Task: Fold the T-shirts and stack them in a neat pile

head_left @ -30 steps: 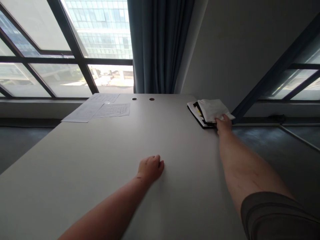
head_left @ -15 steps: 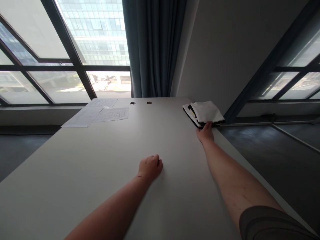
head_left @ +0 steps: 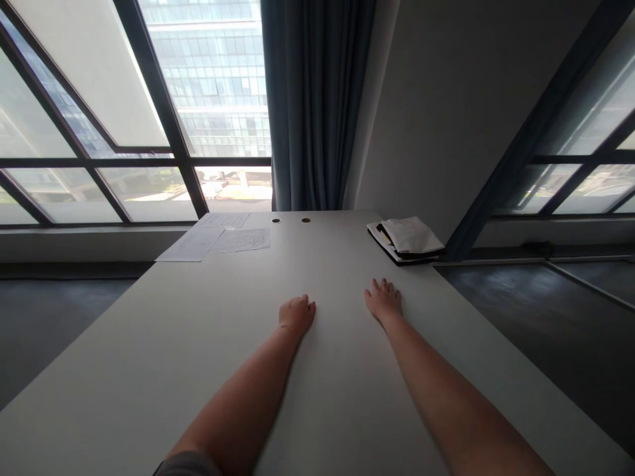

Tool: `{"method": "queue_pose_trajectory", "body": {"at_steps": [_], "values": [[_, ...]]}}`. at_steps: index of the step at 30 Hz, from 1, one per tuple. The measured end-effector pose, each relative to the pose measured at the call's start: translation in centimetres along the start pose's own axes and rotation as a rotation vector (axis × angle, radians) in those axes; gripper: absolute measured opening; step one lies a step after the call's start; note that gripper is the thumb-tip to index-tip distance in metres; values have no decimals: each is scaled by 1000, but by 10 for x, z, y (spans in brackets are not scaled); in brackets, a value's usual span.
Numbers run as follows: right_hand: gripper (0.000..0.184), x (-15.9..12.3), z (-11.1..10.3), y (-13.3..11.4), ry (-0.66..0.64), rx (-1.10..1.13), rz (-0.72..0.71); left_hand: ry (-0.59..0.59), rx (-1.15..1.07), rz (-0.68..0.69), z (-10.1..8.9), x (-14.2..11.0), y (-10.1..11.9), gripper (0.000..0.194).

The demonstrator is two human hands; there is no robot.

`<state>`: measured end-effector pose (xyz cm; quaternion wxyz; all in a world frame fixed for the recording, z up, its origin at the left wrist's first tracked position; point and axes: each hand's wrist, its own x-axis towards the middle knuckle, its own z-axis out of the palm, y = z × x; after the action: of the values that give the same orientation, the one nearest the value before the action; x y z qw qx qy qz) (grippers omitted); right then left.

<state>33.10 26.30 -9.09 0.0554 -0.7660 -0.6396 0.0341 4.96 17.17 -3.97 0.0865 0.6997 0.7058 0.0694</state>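
Observation:
My left hand (head_left: pixel 297 314) rests on the white table (head_left: pixel 327 383), its fingers curled in; nothing shows in it, though its palm side is hidden. Farther right, my right hand (head_left: pixel 383 299) lies flat on the tabletop with fingers spread and holds nothing. Just beyond it, apart from the fingertips, is a small pile of flat white and black folded pieces (head_left: pixel 409 239) near the table's right edge. What these pieces are I cannot tell; a bit of yellow shows between them.
Several printed paper sheets (head_left: pixel 238 240) lie at the table's far left corner. Two round cable holes (head_left: pixel 306 220) sit near the far edge. Behind stand a blue-grey curtain (head_left: pixel 317 106), large windows and a grey wall (head_left: pixel 456 112). Dark floor flanks the table.
My right hand has let go of the pile's near edge, drawn back toward me and left, and spread flat on the table. My left hand stays curled in about the same place. The view has tilted slightly.

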Motion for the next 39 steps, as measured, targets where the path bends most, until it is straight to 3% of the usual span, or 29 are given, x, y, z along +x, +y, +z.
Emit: {"method": "queue_pose_trajectory", "body": {"at_steps": [6, 11, 15, 18, 25, 39], "values": [[64, -80, 0, -54, -37, 38, -252, 20, 35, -104, -12, -1, -37, 45], [64, -118, -2, -88, -51, -8, -268, 52, 73, -260, -31, -1, -90, 48], [64, -135, -4, -109, -66, -60, -288, 75, 101, -316, -35, -13, -113, 48], [64, -140, -6, -108, -77, -57, -347, 73, 118, -300, -28, -32, -115, 45], [64, -126, -15, -77, -125, -8, -525, 24, 128, -187, -17, -76, -107, 41], [62, -118, -8, -73, -87, 39, -541, 37, 114, -105, -22, -73, -110, 36]]}}
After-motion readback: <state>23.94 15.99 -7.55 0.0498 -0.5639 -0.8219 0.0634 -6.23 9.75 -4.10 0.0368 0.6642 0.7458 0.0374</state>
